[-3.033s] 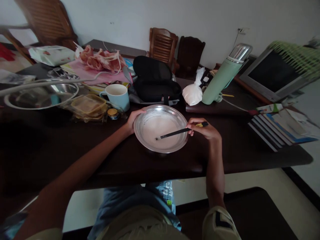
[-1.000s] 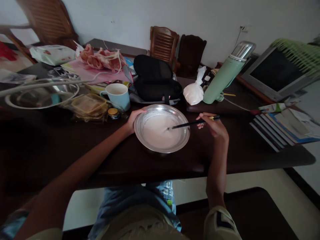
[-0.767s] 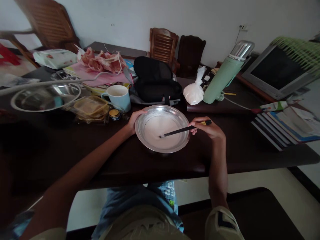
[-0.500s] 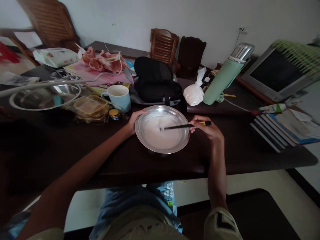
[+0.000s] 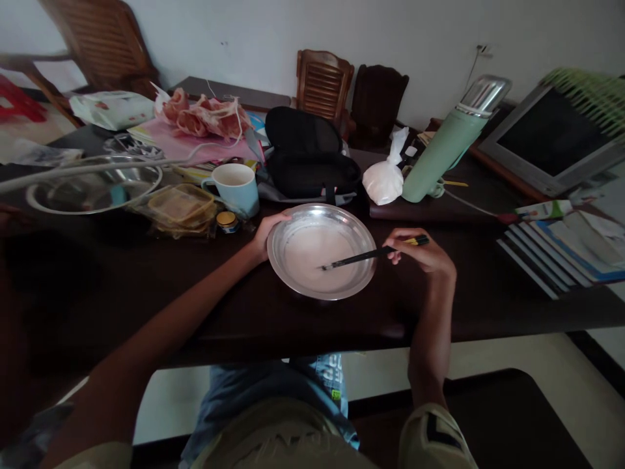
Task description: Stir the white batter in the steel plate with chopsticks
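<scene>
A shallow steel bowl of pale, milky batter sits on the dark table in front of me. My left hand grips the bowl's left rim. My right hand holds dark chopsticks with yellow ends. Their tips dip into the batter near the bowl's middle.
Behind the bowl stand a light blue mug, a black pouch, a tied white bag and a green flask. Plastic tubs, a small jar and a large steel basin lie left; books right.
The chopstick tips have circled through the batter, from the upper middle to the lower middle. My left hand stays on the rim. The view has shifted slightly left.
</scene>
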`<state>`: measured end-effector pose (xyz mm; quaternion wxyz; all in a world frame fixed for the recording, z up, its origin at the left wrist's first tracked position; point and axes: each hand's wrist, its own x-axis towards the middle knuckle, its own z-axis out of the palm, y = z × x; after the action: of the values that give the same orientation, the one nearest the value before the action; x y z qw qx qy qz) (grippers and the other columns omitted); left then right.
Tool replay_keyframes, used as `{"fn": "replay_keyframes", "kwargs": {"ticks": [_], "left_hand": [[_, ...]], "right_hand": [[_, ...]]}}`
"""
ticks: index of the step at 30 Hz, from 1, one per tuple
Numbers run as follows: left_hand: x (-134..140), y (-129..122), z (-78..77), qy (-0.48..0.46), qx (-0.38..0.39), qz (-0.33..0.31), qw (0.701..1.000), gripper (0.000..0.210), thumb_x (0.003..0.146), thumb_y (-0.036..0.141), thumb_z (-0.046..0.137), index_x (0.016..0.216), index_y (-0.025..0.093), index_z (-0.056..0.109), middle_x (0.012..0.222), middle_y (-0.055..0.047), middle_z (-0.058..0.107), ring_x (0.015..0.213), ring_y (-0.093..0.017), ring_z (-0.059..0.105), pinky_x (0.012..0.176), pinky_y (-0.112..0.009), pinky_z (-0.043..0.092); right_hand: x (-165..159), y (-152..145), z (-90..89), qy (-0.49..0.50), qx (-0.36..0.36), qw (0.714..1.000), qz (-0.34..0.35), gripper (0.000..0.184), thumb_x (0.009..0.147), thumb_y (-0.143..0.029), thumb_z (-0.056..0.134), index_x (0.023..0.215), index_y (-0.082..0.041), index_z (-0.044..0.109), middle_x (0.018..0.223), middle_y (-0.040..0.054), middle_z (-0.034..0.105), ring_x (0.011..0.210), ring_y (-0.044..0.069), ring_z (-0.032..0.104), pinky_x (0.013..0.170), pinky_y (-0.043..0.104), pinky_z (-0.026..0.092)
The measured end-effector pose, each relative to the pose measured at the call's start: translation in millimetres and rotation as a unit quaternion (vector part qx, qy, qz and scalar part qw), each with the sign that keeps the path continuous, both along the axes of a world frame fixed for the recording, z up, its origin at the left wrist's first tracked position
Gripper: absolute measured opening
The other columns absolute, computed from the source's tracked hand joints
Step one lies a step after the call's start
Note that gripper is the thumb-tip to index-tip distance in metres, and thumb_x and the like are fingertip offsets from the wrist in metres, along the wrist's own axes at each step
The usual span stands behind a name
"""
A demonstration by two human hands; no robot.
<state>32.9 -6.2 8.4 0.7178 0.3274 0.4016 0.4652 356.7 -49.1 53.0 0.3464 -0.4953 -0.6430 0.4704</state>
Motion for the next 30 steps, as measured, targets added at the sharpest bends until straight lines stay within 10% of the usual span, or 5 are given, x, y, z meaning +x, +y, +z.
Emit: {"fn": "replay_keyframes", "kwargs": {"ticks": [4, 9, 15, 21, 30], "left_hand": [[1.2, -1.2, 2.0, -0.022, -0.029, 0.007, 0.999, 0.031, 0.078, 0.015, 0.051, 0.100, 0.016, 0.072, 0.063, -0.002, 0.070, 0.058, -0.018, 0.063, 0.063, -0.029, 0.052], [1.9, -0.2, 1.2, -0.011, -0.033, 0.024, 0.999, 0.029, 0.076, 0.017, 0.053, 0.098, 0.015, 0.072, 0.061, -0.001, 0.068, 0.057, -0.018, 0.062, 0.064, -0.029, 0.051], [1.4, 1.4, -1.0, -0.021, -0.024, 0.006, 0.999, 0.026, 0.074, 0.017, 0.054, 0.092, 0.016, 0.073, 0.069, -0.003, 0.071, 0.063, -0.020, 0.066, 0.066, -0.030, 0.052], [2.9, -1.7, 5.3, -0.005, -0.029, 0.028, 0.999, 0.028, 0.077, 0.013, 0.050, 0.092, 0.017, 0.073, 0.058, -0.001, 0.066, 0.061, -0.019, 0.065, 0.064, -0.028, 0.052], [1.6, -0.8, 3.6, -0.024, -0.037, 0.025, 0.999, 0.030, 0.076, 0.013, 0.051, 0.096, 0.015, 0.073, 0.059, -0.001, 0.068, 0.052, -0.017, 0.061, 0.061, -0.028, 0.052]], "right_hand": [[-7.3, 4.1, -4.1, 0.035, 0.046, 0.992, -0.108, 0.030, 0.071, -0.047, 0.077, 0.068, -0.019, 0.068, 0.056, 0.0004, 0.065, 0.048, 0.013, 0.059, 0.048, 0.025, 0.046], [-18.5, 0.3, -3.8, 0.009, -0.002, 0.999, 0.051, 0.028, 0.073, -0.046, 0.075, 0.071, -0.019, 0.070, 0.061, 0.0005, 0.067, 0.054, 0.013, 0.061, 0.054, 0.025, 0.049], [-5.4, 5.0, -3.7, 0.041, 0.057, 0.992, -0.106, 0.029, 0.071, -0.046, 0.077, 0.069, -0.018, 0.069, 0.057, -0.0005, 0.065, 0.050, 0.010, 0.058, 0.050, 0.022, 0.046], [-13.8, -2.3, 0.2, 0.000, 0.014, 0.999, 0.053, 0.027, 0.076, -0.044, 0.074, 0.070, -0.018, 0.069, 0.062, 0.0010, 0.067, 0.055, 0.013, 0.061, 0.055, 0.026, 0.049], [-18.4, -1.3, -1.0, 0.016, 0.046, 0.999, 0.001, 0.026, 0.076, -0.045, 0.073, 0.072, -0.020, 0.069, 0.063, 0.0007, 0.067, 0.058, 0.014, 0.063, 0.058, 0.027, 0.051]]}}
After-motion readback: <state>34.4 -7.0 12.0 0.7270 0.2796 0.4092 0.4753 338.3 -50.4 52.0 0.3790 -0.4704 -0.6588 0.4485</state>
